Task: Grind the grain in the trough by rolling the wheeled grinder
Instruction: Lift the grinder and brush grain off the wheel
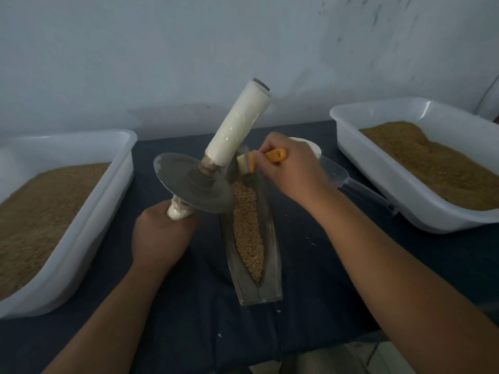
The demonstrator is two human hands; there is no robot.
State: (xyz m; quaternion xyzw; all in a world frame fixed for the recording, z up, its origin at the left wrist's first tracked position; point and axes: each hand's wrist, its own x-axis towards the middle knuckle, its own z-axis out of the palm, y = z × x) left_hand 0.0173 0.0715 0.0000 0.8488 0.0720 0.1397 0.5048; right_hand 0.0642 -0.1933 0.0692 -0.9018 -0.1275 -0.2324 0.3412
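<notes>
1. The left hand (162,233) is curled tight round the lower handle of the wheeled grinder (194,182). The axle tilts steeply and the disc hangs over the left rim of the trough (259,292); whether it touches cannot be told.
2. The right hand (291,168) pinches an orange-handled brush (272,155), its bristles at the trough's far end, just beside the disc.
3. The grain (248,238) lies along the trough's channel, on the table (189,319) between two filled tubs.
4. Hazard: the tilted grinder is held by one hand only. A slip would likely drop the disc on the rim, tip the narrow trough and spill grain.
5. Hazard: the fingers and brush sit close to the disc's edge — rolling before they clear risks a pinch.
6. The upper handle is unheld — a one-handed roll would probably wander from the channel.
</notes>
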